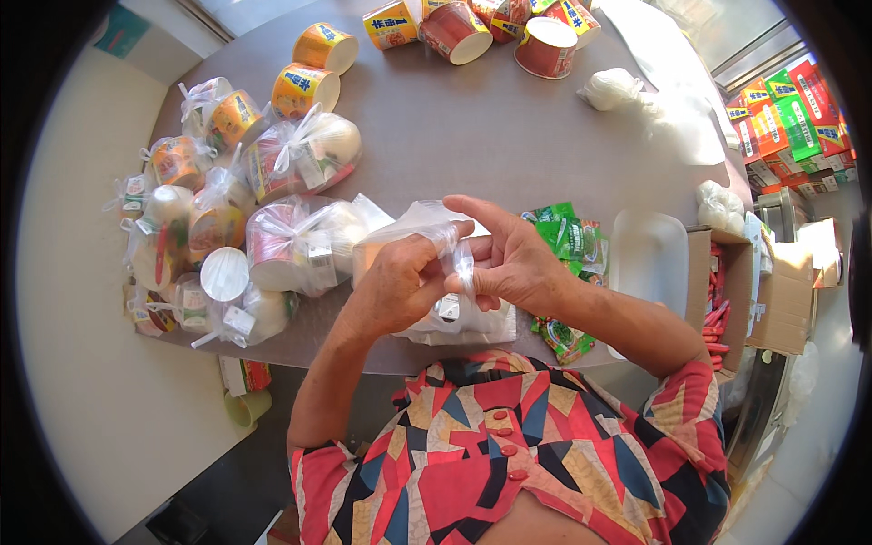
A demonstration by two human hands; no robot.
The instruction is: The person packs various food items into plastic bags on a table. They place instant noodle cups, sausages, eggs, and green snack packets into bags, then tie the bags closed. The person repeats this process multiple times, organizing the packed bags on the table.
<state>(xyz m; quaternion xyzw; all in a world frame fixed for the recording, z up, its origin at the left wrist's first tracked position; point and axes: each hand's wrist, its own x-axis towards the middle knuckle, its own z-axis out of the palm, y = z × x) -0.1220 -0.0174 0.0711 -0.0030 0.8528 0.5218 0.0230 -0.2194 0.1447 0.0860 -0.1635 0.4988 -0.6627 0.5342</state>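
Observation:
A clear plastic bag [409, 231] stands before me near the table's front edge, with a pale orange container and a small labelled packet showing through it. Its gathered neck is between my hands. My left hand [398, 283] grips the bag's twisted top from the left, fingers curled. From the right, my right hand [511, 262] pinches the same neck between thumb and fingers, its index finger raised. White plastic bags [501, 327] lie flat beneath. Just right of my right hand are green seasoning packets [562, 231].
Tied bags with noodle cups [283, 242] crowd the table's left side. More instant noodle cups [456, 34] lie along the far edge. At right are a white plastic tray [647, 252], a cardboard box [739, 300] of red-wrapped sticks and a knotted plastic bag [610, 88].

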